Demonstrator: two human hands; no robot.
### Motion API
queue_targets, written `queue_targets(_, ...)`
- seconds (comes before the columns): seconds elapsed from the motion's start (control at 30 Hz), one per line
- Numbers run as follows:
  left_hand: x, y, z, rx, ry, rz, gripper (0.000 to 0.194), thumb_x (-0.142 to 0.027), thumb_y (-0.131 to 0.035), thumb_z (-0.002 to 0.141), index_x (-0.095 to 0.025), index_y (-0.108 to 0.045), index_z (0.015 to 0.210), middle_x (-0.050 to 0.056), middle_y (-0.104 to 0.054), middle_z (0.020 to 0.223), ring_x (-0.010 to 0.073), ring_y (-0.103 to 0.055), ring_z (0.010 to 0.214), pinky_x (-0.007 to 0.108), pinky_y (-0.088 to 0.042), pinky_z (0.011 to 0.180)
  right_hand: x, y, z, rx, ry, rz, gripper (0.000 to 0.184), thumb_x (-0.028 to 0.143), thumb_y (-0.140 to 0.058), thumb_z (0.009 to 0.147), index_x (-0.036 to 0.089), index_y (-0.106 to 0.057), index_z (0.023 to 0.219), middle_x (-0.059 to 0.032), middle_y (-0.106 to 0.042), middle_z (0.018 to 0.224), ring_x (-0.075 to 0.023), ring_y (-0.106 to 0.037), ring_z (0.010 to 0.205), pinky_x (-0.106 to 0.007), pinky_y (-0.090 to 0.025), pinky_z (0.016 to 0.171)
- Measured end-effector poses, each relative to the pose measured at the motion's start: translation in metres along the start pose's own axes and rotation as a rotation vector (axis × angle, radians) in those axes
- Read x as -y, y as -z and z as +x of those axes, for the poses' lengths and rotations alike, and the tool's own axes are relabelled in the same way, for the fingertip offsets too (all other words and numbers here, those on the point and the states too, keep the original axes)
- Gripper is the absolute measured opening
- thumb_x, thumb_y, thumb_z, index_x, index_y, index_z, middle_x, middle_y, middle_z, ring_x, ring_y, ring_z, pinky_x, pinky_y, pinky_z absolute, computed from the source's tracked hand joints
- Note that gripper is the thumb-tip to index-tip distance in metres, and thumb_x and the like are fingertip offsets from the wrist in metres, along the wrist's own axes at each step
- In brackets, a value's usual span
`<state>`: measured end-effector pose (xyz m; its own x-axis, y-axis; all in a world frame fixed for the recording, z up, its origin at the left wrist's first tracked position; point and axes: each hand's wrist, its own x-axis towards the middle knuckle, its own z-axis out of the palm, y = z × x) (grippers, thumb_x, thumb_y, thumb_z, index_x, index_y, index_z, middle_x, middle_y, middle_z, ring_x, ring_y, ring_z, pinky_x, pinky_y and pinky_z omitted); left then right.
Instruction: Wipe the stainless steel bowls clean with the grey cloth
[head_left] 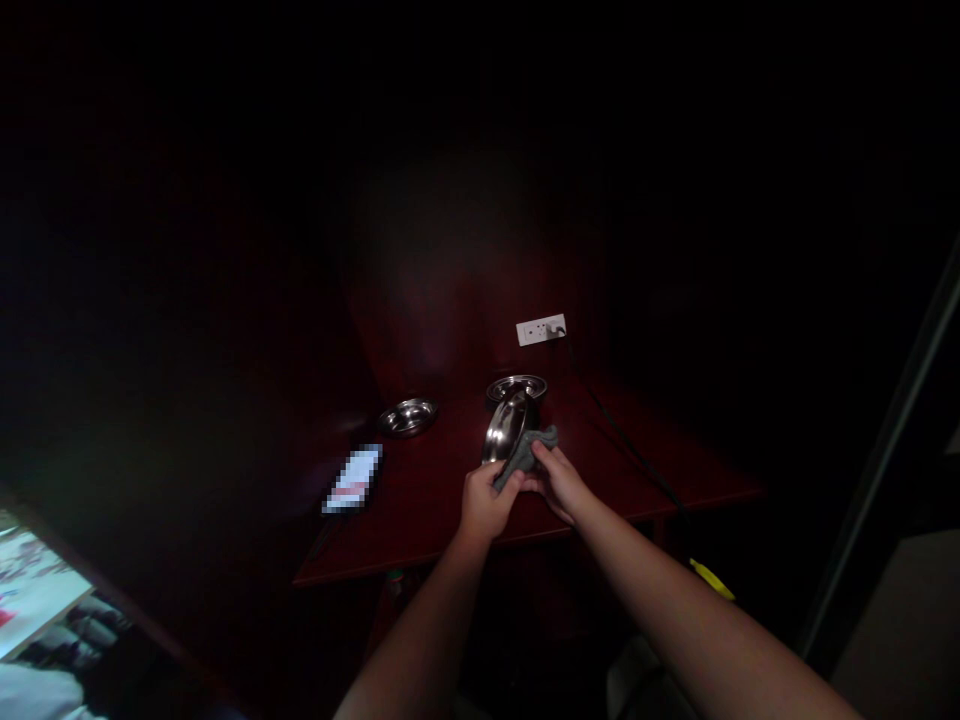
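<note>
A shiny steel bowl (507, 428) is tilted on edge above the dark red table, in front of my body. My left hand (486, 502) is closed on its near rim. A grey cloth (523, 459) lies against the bowl's right side, with my right hand (561, 484) closed on it. Part of the cloth reaches to my left thumb. Behind the held bowl, steel dishes (517, 384) rest on the table, apparently stacked; their number cannot be made out. Another shallow steel dish (407, 416) lies apart to the left.
The dark red table (442, 520) bears a phone (352, 480) with a lit, blurred screen at left. A white wall socket (541, 330) holds a plug, whose black cable (622, 435) runs down the right side. Something yellow (711, 578) shows below the right edge. Surroundings are very dark.
</note>
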<state>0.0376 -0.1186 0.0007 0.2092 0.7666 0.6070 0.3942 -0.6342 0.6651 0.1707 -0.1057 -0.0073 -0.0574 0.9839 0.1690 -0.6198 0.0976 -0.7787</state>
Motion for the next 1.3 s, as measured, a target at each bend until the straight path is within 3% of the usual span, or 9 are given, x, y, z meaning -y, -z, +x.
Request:
queue_targets(0.43, 0.0015, 0.0006, 0.0011, -0.066, -0.006, 0.093, 0.034, -0.033, -0.048, 0.086, -0.012, -0.065, 0.065, 0.005, -0.063, 0.063, 0.0140, -0.056, 0.061, 0.024, -0.039, 0.058, -0.0009, 0.0020, 0.0013, -0.005, -0.032, -0.003, 0.042, 0.051, -0.069, 0.070, 0.021, -0.053, 0.095, -0.0020, -0.068, 0.071, -0.0176, -0.065, 0.060, -0.030, -0.054, 0.051)
queue_targets(0.67, -0.0008, -0.0023, -0.0010, -0.010, -0.027, 0.089, 0.019, -0.030, -0.067, 0.071, -0.014, -0.069, 0.081, 0.004, -0.068, 0.073, 0.0148, -0.059, 0.064, 0.024, -0.044, 0.061, -0.0035, 0.0047, 0.0048, -0.024, -0.008, 0.050, 0.037, 0.051, -0.064, 0.075, 0.020, -0.057, 0.096, -0.0040, -0.070, 0.082, -0.0176, -0.066, 0.064, -0.030, -0.053, 0.054)
queue_targets(0.97, 0.0051, -0.0012, -0.0007, -0.025, -0.026, 0.068, 0.013, -0.020, -0.055, 0.075, -0.013, -0.065, 0.073, 0.004, -0.064, 0.069, 0.0147, -0.057, 0.065, 0.024, -0.042, 0.060, -0.0013, 0.0031, 0.0030, -0.023, -0.001, 0.025, 0.039, 0.053, -0.065, 0.072, 0.019, -0.057, 0.090, -0.0052, -0.069, 0.077, -0.0214, -0.066, 0.073, -0.032, -0.053, 0.056)
queue_targets(1.13, 0.0062, 0.0004, -0.0001, -0.025, -0.031, 0.041, 0.019, -0.016, -0.046, 0.077, -0.013, -0.064, 0.072, 0.003, -0.062, 0.066, 0.0138, -0.056, 0.062, 0.023, -0.041, 0.059, -0.0014, 0.0033, 0.0037, -0.066, 0.026, -0.001, 0.036, 0.051, -0.066, 0.072, 0.021, -0.057, 0.089, -0.0035, -0.069, 0.076, -0.0203, -0.066, 0.072, -0.029, -0.053, 0.052)
queue_targets(1.3, 0.0082, -0.0001, 0.0002, -0.029, -0.035, 0.032, 0.023, -0.012, -0.041, 0.074, -0.013, -0.064, 0.071, 0.002, -0.061, 0.065, 0.0133, -0.055, 0.061, 0.022, -0.040, 0.057, -0.0012, 0.0035, 0.0034, -0.062, 0.037, -0.007, 0.034, 0.049, -0.065, 0.074, 0.021, -0.058, 0.092, -0.0048, -0.069, 0.080, -0.0223, -0.067, 0.077, -0.033, -0.055, 0.057)
